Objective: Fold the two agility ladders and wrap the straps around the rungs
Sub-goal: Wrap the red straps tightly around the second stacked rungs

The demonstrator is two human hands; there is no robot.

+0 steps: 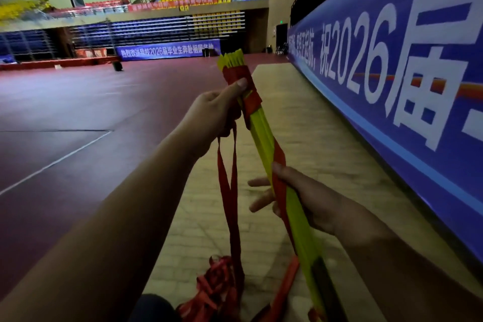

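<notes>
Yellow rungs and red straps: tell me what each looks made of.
Yellow rungs: probably rigid plastic, smooth with a slight sheen; the flat slats stay straight in the bundle. Red straps: likely woven webbing, perhaps nylon, matte; they hang limp, wrap tightly round the rungs and bunch in a heap below.

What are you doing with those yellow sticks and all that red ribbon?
A person in a sports hall is bundling up an agility ladder. The left hand grips the top of a stack of flat yellow plastic rungs, its thumb pressing on the red fabric strap wound round them. The right hand holds the stack lower down. More strap hangs loose from the left hand down to a tangled heap, not yet wrapped.
</notes>
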